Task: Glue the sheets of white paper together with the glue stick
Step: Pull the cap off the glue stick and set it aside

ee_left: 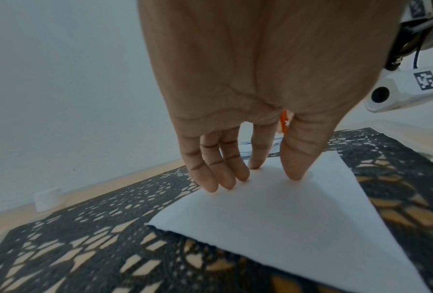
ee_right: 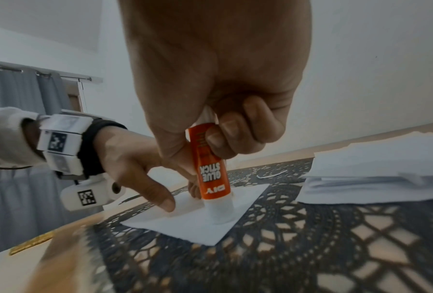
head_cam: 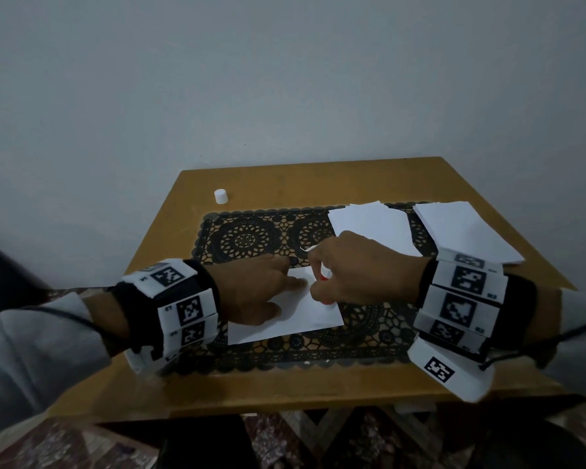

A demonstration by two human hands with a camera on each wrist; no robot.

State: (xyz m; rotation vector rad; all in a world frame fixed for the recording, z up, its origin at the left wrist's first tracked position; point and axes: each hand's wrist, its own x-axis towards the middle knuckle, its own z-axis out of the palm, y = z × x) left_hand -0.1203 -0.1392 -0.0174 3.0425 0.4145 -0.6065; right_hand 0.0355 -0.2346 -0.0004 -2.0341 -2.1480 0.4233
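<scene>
A white sheet of paper (head_cam: 301,316) lies on the black lace mat (head_cam: 251,238) in the middle of the table. My left hand (head_cam: 257,289) presses it flat with straight fingertips (ee_left: 225,178). In my right hand (head_cam: 349,269) is an orange glue stick (ee_right: 210,168), held upright in curled fingers, with its white tip down on the sheet (ee_right: 198,224). A sliver of the orange glue stick (ee_left: 283,123) shows behind my left palm. Two more batches of white sheets (head_cam: 372,228) (head_cam: 467,235) lie at the back right.
The glue stick's white cap (head_cam: 220,196) stands alone at the table's back left corner. The small wooden table (head_cam: 285,384) stands against a plain wall. A patterned carpet (head_cam: 65,445) lies below the front edge.
</scene>
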